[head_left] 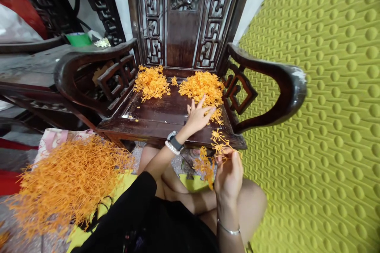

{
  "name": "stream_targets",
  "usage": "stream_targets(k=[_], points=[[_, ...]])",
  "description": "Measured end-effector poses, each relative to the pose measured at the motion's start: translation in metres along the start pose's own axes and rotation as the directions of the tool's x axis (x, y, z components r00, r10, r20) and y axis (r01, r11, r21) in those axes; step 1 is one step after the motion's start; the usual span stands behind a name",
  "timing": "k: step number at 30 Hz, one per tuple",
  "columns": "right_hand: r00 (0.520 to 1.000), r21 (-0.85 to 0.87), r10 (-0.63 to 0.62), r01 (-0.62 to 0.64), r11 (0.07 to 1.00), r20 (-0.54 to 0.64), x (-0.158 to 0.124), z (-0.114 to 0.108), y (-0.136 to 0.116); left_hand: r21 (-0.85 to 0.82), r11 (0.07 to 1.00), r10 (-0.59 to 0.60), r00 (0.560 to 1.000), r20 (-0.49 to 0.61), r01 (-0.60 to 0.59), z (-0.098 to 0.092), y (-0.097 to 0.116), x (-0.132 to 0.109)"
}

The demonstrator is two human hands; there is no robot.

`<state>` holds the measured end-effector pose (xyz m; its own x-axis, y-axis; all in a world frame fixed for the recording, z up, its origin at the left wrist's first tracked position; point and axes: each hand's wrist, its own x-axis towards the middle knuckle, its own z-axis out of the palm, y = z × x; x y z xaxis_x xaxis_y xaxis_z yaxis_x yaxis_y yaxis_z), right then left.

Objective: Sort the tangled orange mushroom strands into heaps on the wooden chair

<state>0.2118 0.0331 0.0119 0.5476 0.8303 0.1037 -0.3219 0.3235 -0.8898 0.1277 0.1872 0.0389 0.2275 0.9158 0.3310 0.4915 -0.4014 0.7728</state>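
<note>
My left hand [198, 118], with a watch and a beaded bracelet at its wrist, stretches over the dark wooden chair seat [154, 112]. Its fingers are spread at the near edge of the right heap of small orange flower-shaped pieces [202, 86]; whether the fingertips touch them I cannot tell. Closer to me, my right hand [230, 174] is closed on a bunch of orange flower-shaped pieces [219, 147], which stick out past the thumb and fingers. More of these pieces hang down to the left of that hand. A second orange heap [151, 82] lies at the seat's left.
A large mound of thin orange strands [74, 178] rises from a pale bag [49, 138] at the lower left. Curved chair arms [285, 95] flank the seat. A green container [78, 39] stands on the dark side table [29, 67]. Yellow bumpy matting [332, 138] covers the right.
</note>
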Motion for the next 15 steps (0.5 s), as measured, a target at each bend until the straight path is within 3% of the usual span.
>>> stream_targets(k=[4,6,9,11,13,14,15], points=[[0.996,-0.06,-0.089,0.09,0.994,0.017,0.001,0.001,0.008,-0.382,0.919,0.083,0.995,-0.06,-0.1,-0.006,0.031,-0.055],[0.985,-0.16,-0.171,0.174,0.972,0.038,-0.001,0.003,0.012,-0.415,0.908,0.028,0.998,-0.054,-0.048,0.001,0.042,-0.084],[0.964,-0.295,-0.246,0.266,0.918,0.105,-0.009,0.005,0.014,-0.313,0.95,-0.069,0.982,-0.178,0.01,0.018,0.045,-0.107],[0.965,-0.324,-0.196,0.244,0.914,0.172,-0.021,0.001,0.013,-0.269,0.963,-0.072,0.962,-0.265,-0.002,0.023,0.037,-0.101],[0.967,-0.336,-0.128,0.198,0.921,0.22,-0.038,-0.008,0.011,-0.277,0.959,-0.06,0.925,-0.376,-0.051,0.015,0.024,-0.081],[0.966,-0.336,-0.113,0.189,0.922,0.233,-0.047,-0.014,0.01,-0.285,0.956,-0.065,0.89,-0.451,-0.075,0.006,0.017,-0.066],[0.964,-0.328,-0.111,0.189,0.926,0.242,-0.056,-0.019,0.008,-0.272,0.958,-0.083,0.815,-0.573,-0.093,-0.006,0.009,-0.05]])
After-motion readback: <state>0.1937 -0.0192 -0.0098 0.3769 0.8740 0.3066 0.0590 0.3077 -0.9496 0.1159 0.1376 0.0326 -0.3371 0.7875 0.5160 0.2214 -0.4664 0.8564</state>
